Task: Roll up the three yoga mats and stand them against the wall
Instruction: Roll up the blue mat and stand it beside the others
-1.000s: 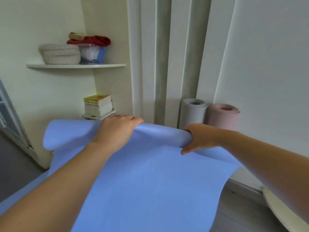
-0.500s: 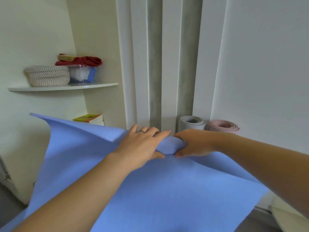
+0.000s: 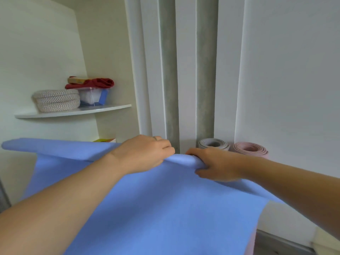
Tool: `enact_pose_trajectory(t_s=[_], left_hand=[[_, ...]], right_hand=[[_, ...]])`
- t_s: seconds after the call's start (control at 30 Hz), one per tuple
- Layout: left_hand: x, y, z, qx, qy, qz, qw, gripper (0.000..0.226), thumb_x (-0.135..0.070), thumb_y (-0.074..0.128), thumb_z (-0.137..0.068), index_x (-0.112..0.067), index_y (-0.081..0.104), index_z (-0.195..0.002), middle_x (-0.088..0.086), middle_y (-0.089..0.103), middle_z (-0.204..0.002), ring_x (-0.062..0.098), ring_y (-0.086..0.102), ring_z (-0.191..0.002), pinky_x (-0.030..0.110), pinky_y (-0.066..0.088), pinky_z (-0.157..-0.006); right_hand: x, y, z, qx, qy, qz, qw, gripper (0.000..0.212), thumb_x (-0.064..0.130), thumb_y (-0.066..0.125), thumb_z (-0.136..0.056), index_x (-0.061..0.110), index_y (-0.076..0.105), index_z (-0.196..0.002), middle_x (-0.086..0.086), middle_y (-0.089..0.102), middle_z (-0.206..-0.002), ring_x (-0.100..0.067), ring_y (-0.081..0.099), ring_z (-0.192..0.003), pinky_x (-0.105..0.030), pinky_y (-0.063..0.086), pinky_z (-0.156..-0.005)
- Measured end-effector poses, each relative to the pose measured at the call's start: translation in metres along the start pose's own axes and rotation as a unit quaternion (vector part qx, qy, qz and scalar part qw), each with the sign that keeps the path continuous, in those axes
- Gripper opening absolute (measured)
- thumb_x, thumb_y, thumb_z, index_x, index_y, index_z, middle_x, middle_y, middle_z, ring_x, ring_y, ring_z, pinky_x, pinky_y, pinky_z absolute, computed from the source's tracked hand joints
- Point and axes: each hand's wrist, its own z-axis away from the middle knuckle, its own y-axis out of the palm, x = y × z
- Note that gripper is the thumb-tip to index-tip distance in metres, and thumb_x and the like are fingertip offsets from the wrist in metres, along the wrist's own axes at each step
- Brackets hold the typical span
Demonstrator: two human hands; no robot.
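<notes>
The blue mat [image 3: 165, 208] is held up in the near middle by its curled top edge. The left hand [image 3: 145, 153] has its fingers curled over the roll, and the right hand [image 3: 215, 164], just beside it, wraps fingers and thumb round it. The rest hangs flat. Far right, the grey mat [image 3: 213, 144] and pink mat [image 3: 250, 150] stand rolled and touching against the wall [image 3: 294, 89]. Far left is a shelf [image 3: 73, 112] with a basket [image 3: 57, 100].

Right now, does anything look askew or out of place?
The blue mat looks unevenly rolled: left hand and right hand grip its curled edge close together, while its left end juts out flat below the shelf. The grey mat and pink mat stand rolled.
</notes>
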Motion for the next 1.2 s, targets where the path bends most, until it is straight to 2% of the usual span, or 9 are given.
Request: enact_pose_trajectory(t_s=[0.1,0.27,0.4,0.53,0.73,0.9,0.97,1.03,1.2], left_hand=[[0.009,0.002,0.000,-0.051,-0.030,-0.037,0.998,0.060,0.007,0.070,-0.050,-0.017,0.050,-0.100,0.004,0.057,-0.072,0.026,0.056,-0.055,0.029,0.044,-0.039],[0.019,-0.020,-0.016,-0.159,-0.082,-0.099,0.979,0.061,0.002,0.024,-0.072,-0.021,0.041,-0.126,0.010,0.056,-0.080,0.029,0.054,-0.058,0.038,0.049,-0.052],[0.031,-0.053,-0.039,-0.154,-0.137,-0.117,0.972,0.081,0.010,0.045,-0.060,-0.024,0.049,-0.133,0.013,0.057,-0.089,0.032,0.056,-0.066,0.038,0.046,-0.056],[0.046,-0.107,-0.073,-0.132,-0.171,-0.102,0.971,0.082,0.006,0.036,-0.085,-0.035,0.009,-0.151,0.008,0.040,-0.122,0.030,0.049,-0.101,0.035,0.038,-0.082],[0.067,-0.160,-0.124,-0.211,-0.184,-0.081,0.957,0.076,0.002,0.037,-0.089,-0.033,0.010,-0.151,0.009,0.047,-0.104,0.029,0.053,-0.089,0.037,0.044,-0.067],[0.052,-0.128,-0.125,-0.301,-0.096,-0.087,0.945,0.083,0.000,0.078,-0.048,-0.018,0.044,-0.122,0.005,0.048,-0.062,0.023,0.047,-0.041,0.024,0.034,-0.031],[0.034,-0.092,-0.118,-0.287,-0.065,-0.066,0.953,0.069,-0.010,0.079,-0.053,-0.019,0.045,-0.113,0.002,0.045,-0.056,0.021,0.043,-0.034,0.020,0.021,-0.032],[0.011,-0.063,-0.108,-0.267,-0.052,-0.029,0.962,0.037,-0.035,0.058,-0.079,-0.020,0.044,-0.110,0.001,0.047,-0.057,0.021,0.045,-0.034,0.022,0.019,-0.035],[-0.019,-0.026,-0.088,-0.209,-0.070,0.006,0.975,0.040,-0.047,0.032,-0.080,-0.022,0.045,-0.110,-0.003,0.054,-0.062,0.017,0.051,-0.041,0.021,0.031,-0.035]], right_hand=[[0.000,0.005,0.005,-0.113,-0.033,0.155,0.981,0.039,0.011,0.043,-0.091,0.022,0.037,-0.128,-0.003,0.061,-0.103,-0.026,0.059,-0.082,-0.035,0.042,-0.065],[0.003,-0.029,0.006,-0.175,0.014,0.260,0.950,0.041,0.008,0.041,-0.091,0.019,0.031,-0.130,-0.006,0.053,-0.102,-0.033,0.060,-0.082,-0.038,0.046,-0.065],[0.005,-0.076,0.006,-0.173,0.049,0.291,0.940,0.035,0.011,0.039,-0.094,0.017,0.031,-0.128,-0.008,0.055,-0.101,-0.035,0.059,-0.089,-0.037,0.040,-0.065],[0.005,-0.142,0.017,-0.202,0.105,0.354,0.907,0.031,0.015,0.038,-0.096,0.019,0.031,-0.126,-0.008,0.058,-0.102,-0.033,0.059,-0.091,-0.036,0.037,-0.066],[0.006,-0.230,0.062,-0.223,0.133,0.443,0.858,0.040,0.054,0.033,-0.097,0.020,0.037,-0.117,0.004,0.032,-0.067,-0.026,0.043,-0.071,-0.034,0.035,-0.063],[-0.006,-0.207,0.076,-0.174,0.124,0.421,0.881,0.043,0.060,0.034,-0.094,0.023,0.040,-0.115,0.005,0.036,-0.072,-0.026,0.044,-0.073,-0.033,0.035,-0.063],[-0.015,-0.174,0.075,-0.139,0.109,0.389,0.904,0.039,0.053,0.036,-0.096,0.023,0.041,-0.119,0.001,0.050,-0.082,-0.027,0.050,-0.076,-0.033,0.035,-0.064],[-0.022,-0.143,0.073,-0.104,0.092,0.358,0.923,0.036,0.046,0.037,-0.097,0.024,0.039,-0.126,-0.004,0.059,-0.094,-0.026,0.055,-0.081,-0.032,0.036,-0.065],[-0.037,-0.097,0.062,-0.052,0.069,0.297,0.951,0.033,0.030,0.040,-0.099,0.024,0.032,-0.130,-0.007,0.060,-0.092,-0.023,0.045,-0.071,-0.030,0.032,-0.062]])
